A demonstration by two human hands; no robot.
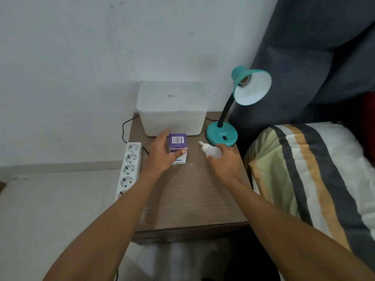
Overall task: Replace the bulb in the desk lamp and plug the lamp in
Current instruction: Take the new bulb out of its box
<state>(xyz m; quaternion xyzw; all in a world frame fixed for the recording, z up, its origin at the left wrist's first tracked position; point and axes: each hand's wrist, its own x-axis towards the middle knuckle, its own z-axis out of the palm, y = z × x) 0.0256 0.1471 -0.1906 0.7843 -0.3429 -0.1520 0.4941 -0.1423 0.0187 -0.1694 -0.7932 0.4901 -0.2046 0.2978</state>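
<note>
A teal desk lamp stands at the back right of the wooden bedside table. Its shade tilts toward me and the socket inside is empty. A white bulb lies on the table in front of the lamp base, screw cap pointing left, with my right hand closed over its round end. A purple and white bulb box stands left of it. My left hand wraps around the box, thumb on its front face. A white power strip lies along the table's left edge.
A white lidded plastic bin stands at the back of the table against the wall. A black cable runs behind it. A bed with a striped blanket and a dark headboard borders the right side.
</note>
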